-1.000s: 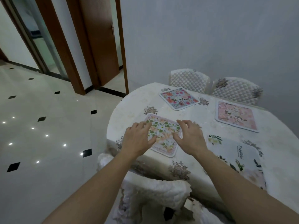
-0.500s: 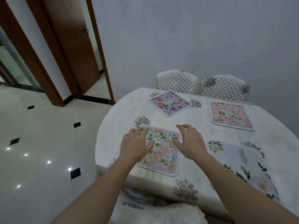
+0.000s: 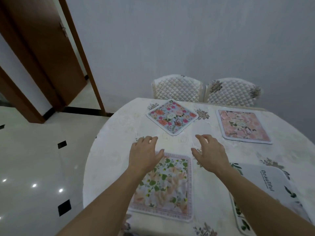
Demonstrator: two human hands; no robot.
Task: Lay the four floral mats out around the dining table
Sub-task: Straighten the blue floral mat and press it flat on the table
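Bench: round bench under a cream floral tablecloth (image 3: 119, 150) — carries all four mats, no containers in view.
Mats: white leaf-print "Beautiful" mat (image 3: 272, 183) at 4 o'clock; green-leaf peach mat (image 3: 170, 188) at 6; pale pink blossom mat (image 3: 243, 126) at 1; blue rose-print mat (image 3: 172, 116) at 11.
Progress: layout looks finished — perhaps squaring left.
Hands: left hand (image 3: 144, 154) and right hand (image 3: 211, 154) spread loose, holding nothing, above the near mat's far edge.

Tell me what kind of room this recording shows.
Likely a home dining area: a cloth-covered dining table set with floral mats, quilted chairs against the wall, and a wooden door nearby.
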